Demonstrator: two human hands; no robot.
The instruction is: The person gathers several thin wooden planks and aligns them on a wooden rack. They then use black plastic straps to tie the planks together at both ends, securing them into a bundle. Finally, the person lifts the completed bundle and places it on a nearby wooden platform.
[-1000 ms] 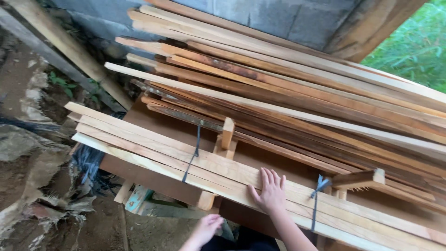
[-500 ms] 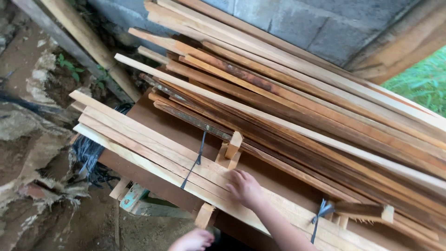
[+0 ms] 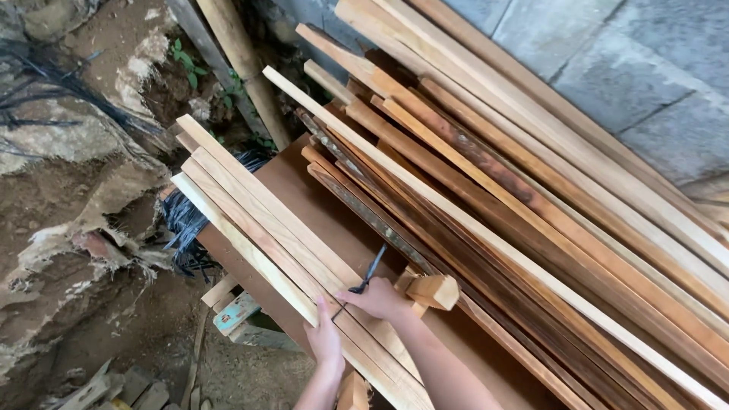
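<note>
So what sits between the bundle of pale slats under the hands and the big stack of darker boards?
In the head view, a bare strip of brown board, plus a small wooden block beside the right hand.
</note>
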